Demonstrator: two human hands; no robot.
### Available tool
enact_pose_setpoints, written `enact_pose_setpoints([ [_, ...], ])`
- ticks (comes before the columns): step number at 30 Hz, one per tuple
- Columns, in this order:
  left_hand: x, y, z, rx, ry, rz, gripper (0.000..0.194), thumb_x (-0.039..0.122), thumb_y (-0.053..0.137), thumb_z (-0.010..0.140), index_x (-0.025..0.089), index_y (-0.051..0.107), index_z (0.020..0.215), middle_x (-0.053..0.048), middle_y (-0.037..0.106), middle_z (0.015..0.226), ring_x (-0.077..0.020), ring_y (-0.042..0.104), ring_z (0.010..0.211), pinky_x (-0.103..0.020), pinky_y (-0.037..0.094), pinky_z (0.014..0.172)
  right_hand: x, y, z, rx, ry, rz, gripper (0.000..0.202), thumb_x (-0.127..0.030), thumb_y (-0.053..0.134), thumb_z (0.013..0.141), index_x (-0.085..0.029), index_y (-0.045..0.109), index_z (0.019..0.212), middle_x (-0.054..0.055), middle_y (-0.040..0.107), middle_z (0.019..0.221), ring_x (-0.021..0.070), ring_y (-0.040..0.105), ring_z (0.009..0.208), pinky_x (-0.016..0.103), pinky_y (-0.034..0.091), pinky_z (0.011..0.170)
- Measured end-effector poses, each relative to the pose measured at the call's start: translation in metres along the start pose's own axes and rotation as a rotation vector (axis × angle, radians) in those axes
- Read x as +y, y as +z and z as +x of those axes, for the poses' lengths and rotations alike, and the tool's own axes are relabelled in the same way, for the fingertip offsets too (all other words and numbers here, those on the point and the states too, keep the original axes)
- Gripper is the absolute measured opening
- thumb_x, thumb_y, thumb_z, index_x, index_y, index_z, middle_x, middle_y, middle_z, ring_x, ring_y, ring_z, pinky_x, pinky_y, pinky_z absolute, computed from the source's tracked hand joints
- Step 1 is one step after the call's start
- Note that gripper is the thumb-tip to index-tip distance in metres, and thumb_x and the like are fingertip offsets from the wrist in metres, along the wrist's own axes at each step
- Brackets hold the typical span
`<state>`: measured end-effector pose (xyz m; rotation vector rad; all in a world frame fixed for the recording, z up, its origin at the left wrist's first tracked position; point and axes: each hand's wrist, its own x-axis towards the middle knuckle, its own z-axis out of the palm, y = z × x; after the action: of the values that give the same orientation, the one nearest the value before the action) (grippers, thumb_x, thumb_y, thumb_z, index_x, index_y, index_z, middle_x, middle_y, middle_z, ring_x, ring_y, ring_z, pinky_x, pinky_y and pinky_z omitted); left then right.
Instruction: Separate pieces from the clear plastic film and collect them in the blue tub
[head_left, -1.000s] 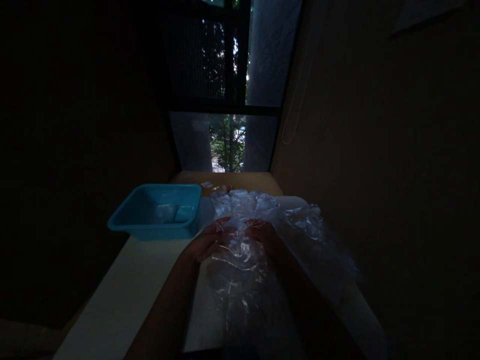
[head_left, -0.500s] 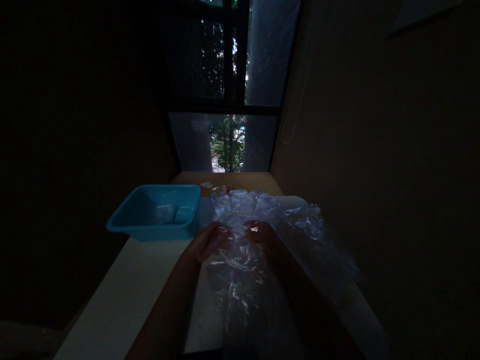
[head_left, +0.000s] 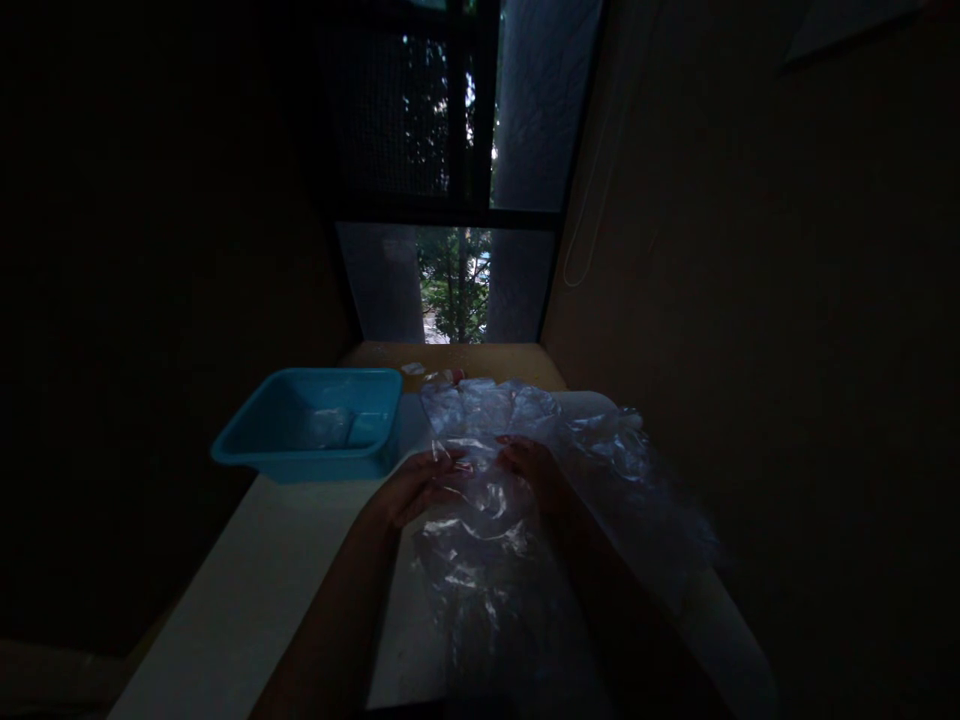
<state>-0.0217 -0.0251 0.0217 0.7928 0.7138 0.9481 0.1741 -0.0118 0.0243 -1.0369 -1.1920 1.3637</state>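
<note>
A clear plastic bag [head_left: 480,580] hangs between my hands and spreads down toward the near edge of the table. My left hand [head_left: 420,485] grips its upper part from the left, some fingers seen through the film. From the right, my right hand [head_left: 531,465] holds the same upper edge, thumb and fingers close together on the plastic. Just beyond my hands lies a heap of crumpled clear plastic bags [head_left: 491,405]. More loose clear plastic [head_left: 619,445] lies right of my right hand. Dim light hides the exact fingertip contact.
A blue plastic basin [head_left: 367,462] stands at the back left of the white table [head_left: 300,560], with a clear plastic bundle [head_left: 328,428] inside. Behind is a wooden ledge [head_left: 510,360] below a window [head_left: 454,285]. A wall with a hanging cord [head_left: 576,282] rises on the right.
My right hand's fingers have lifted and straightened slightly, and the left fingers have shifted along the bag's edge. The upper part of the bag looks smoother and wider between my hands.
</note>
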Motion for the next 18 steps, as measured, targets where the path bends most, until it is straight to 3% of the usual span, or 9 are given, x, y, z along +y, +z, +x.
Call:
enact_pose_setpoints([
  [2,-0.0002,-0.0003,0.0016,0.030,0.008,-0.009,0.018,0.015,0.052,0.072,0.009,0.058,0.088,-0.013,0.065,0.083,-0.0212,0.061,0.076,-0.028,0.051,0.056,0.0022,-0.0003,-0.0002,0.027,0.037,0.064,0.024,-0.035,0.057,0.059,-0.018,0.063,0.074,0.000,0.060,0.060,0.0103,0.048,0.051,0.023,0.034,0.050],
  [9,0.0016,-0.0048,0.0103,0.141,0.026,-0.145,0.019,0.027,0.045,0.077,0.013,0.055,0.085,-0.009,0.064,0.085,-0.0185,0.062,0.071,-0.030,0.051,0.058,0.0062,-0.0006,-0.0030,-0.046,-0.007,0.014,0.020,-0.031,0.060,0.058,-0.016,0.065,0.070,0.001,0.061,0.063,0.0106,0.049,0.055,0.023,0.034,0.053],
  [12,0.0013,-0.0049,0.0094,0.129,0.044,-0.167,0.021,0.031,0.045,0.077,0.015,0.055,0.086,-0.008,0.064,0.087,-0.0196,0.061,0.076,-0.031,0.051,0.061,0.0042,-0.0014,-0.0041,-0.118,0.007,-0.035,0.015,-0.030,0.060,0.058,-0.015,0.061,0.059,-0.003,0.052,0.050,0.0074,0.040,0.046,0.021,0.028,0.047],
  [14,0.0003,-0.0039,0.0073,0.102,0.039,-0.141,0.023,0.031,0.048,0.075,0.014,0.056,0.088,-0.009,0.065,0.087,-0.0203,0.060,0.079,-0.031,0.050,0.064,0.0028,-0.0021,-0.0042,-0.140,-0.016,-0.065,0.023,-0.032,0.058,0.062,-0.015,0.053,0.048,-0.005,0.040,0.042,0.0054,0.032,0.041,0.021,0.022,0.043],
  [18,-0.0014,-0.0006,0.0022,0.052,0.003,-0.002,0.023,0.017,0.058,0.068,0.012,0.058,0.090,-0.011,0.065,0.088,-0.0211,0.060,0.081,-0.031,0.049,0.068,0.0019,-0.0018,-0.0029,-0.090,-0.063,-0.054,0.029,-0.036,0.054,0.065,-0.015,0.050,0.045,-0.005,0.035,0.040,0.0051,0.029,0.040,0.022,0.020,0.042],
])
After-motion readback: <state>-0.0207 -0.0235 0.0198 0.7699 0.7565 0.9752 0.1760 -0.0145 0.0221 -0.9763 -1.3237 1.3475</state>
